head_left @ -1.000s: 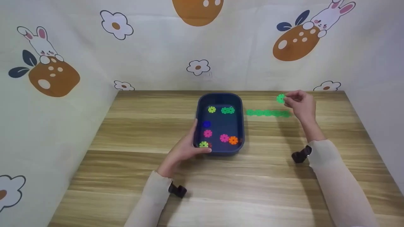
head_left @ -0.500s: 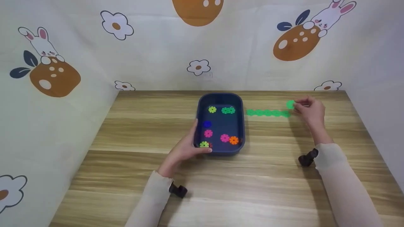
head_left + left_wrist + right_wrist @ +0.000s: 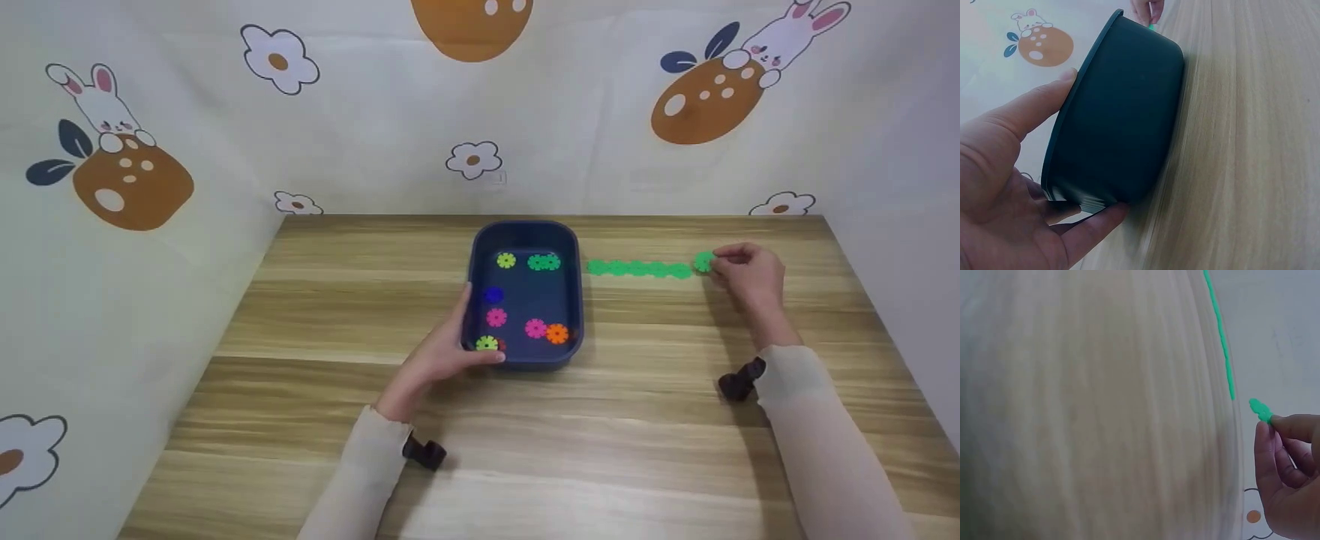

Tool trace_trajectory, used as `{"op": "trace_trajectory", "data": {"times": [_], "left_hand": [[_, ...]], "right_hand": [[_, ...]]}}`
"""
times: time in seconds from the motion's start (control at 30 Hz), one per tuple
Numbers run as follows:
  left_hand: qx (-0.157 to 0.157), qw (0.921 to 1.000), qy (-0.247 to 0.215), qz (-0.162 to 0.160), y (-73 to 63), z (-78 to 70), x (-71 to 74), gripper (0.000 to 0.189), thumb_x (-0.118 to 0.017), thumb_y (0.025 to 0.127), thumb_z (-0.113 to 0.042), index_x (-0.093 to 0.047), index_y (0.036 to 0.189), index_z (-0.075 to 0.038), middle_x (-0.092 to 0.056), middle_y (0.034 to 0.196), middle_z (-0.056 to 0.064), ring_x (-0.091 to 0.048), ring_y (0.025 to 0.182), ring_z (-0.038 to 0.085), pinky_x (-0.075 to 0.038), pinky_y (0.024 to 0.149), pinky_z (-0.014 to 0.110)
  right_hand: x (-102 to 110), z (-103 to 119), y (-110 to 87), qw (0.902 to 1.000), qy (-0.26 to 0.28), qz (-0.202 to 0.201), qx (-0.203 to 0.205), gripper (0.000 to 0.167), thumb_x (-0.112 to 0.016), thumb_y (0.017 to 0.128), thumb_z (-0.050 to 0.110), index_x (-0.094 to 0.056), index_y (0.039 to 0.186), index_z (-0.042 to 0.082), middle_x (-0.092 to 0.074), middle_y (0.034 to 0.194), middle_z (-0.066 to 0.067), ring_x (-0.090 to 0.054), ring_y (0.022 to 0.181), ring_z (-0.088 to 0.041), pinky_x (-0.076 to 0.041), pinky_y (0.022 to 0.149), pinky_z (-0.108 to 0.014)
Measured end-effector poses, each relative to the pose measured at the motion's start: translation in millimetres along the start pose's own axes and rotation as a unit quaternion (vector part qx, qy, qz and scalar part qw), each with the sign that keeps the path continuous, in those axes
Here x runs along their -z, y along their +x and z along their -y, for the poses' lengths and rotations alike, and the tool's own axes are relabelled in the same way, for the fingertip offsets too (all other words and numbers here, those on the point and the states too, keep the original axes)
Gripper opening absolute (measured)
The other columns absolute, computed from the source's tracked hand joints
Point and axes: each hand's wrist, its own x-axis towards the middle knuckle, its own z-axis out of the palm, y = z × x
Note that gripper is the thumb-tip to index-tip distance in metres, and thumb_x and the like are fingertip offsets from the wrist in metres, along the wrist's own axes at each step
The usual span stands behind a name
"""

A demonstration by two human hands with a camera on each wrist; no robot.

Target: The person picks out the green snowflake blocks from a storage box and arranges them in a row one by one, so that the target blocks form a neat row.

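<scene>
My right hand (image 3: 756, 281) pinches a green snowflake building disc (image 3: 703, 262) between thumb and fingertips. In the right wrist view that disc (image 3: 1260, 409) is tilted and lifted above the tabletop. Close to its left lies a straight row of green discs (image 3: 637, 268), set edge to edge on the table. My left hand (image 3: 439, 354) grips the near left corner of a dark blue plastic tub (image 3: 538, 365), its thumb along the near rim and its fingers against the left side. In the left wrist view, the tub's outer wall (image 3: 1123, 107) hides its contents.
Inside the tub lie a joined green pair (image 3: 544, 262), a yellow disc (image 3: 506, 260), a blue disc (image 3: 493, 295), pink discs (image 3: 496, 317), and an orange disc (image 3: 556, 334). A patterned cloth (image 3: 375, 112) stands behind the wooden table (image 3: 337, 300).
My right hand has carried the green disc rightward and nearer to me, from above the row to just beyond its right end. My left hand and the tub have stayed in place.
</scene>
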Motion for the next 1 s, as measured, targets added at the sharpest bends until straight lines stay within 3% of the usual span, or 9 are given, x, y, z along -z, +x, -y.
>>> {"op": "trace_trajectory", "data": {"times": [0.2, 0.5, 0.57, 0.8, 1.0], "left_hand": [[0.0, 1.0, -0.001, 0.003, 0.0, -1.5, 0.0, 0.121, -0.086, 0.078, -0.024, 0.0, 0.162, -0.022, -0.009, 0.169, 0.007, -0.024, 0.151, 0.03, -0.016, 0.126, 0.052], [0.006, 0.9999, -0.01, 0.003, -0.8, -1.9, 0.6, 0.121, -0.086, 0.078, -0.024, 0.001, 0.162, -0.024, -0.009, 0.17, 0.005, -0.023, 0.152, 0.03, -0.016, 0.126, 0.052], [0.005, 0.9999, -0.013, 0.004, -0.9, -1.6, 0.6, 0.121, -0.086, 0.078, -0.023, 0.001, 0.162, -0.024, -0.009, 0.17, 0.005, -0.023, 0.152, 0.029, -0.016, 0.126, 0.051], [-0.006, 0.9999, -0.011, 0.007, -0.3, -1.2, 1.3, 0.122, -0.086, 0.078, -0.022, 0.002, 0.162, -0.019, -0.01, 0.169, 0.008, -0.026, 0.151, 0.032, -0.018, 0.125, 0.051], [-0.002, 0.9998, -0.019, 0.007, 0.0, -1.6, 1.2, 0.121, -0.086, 0.078, -0.021, 0.002, 0.162, -0.02, -0.009, 0.17, 0.006, -0.024, 0.152, 0.031, -0.017, 0.126, 0.051]], "right_hand": [[4.2, -5.6, 1.2, 0.9991, -0.035, 0.012, -0.019, 0.032, -0.064, 0.094, 0.012, -0.061, 0.123, -0.003, -0.059, 0.077, 0.017, -0.061, 0.07, 0.004, -0.057, 0.07, -0.014], [0.0, -1.0, 0.7, 0.9927, -0.114, 0.016, -0.035, 0.033, -0.061, 0.096, 0.018, -0.064, 0.123, -0.001, -0.063, 0.115, -0.014, -0.056, 0.072, 0.0, -0.049, 0.061, -0.015], [-1.0, -0.2, 1.0, 0.991, -0.129, 0.013, -0.034, 0.033, -0.061, 0.095, 0.018, -0.065, 0.122, -0.001, -0.063, 0.116, -0.016, -0.057, 0.074, -0.004, -0.049, 0.06, -0.017], [-2.2, -0.6, 1.1, 0.9826, -0.186, 0.001, -0.004, 0.032, -0.061, 0.094, 0.02, -0.069, 0.115, -0.002, -0.066, 0.12, -0.024, -0.055, 0.098, -0.027, -0.037, 0.076, -0.027], [-2.3, -0.6, 2.6, 0.9823, -0.186, 0.008, -0.015, 0.033, -0.06, 0.095, 0.02, -0.068, 0.117, -0.003, -0.065, 0.118, -0.023, -0.055, 0.097, -0.027, -0.041, 0.073, -0.028]]}}
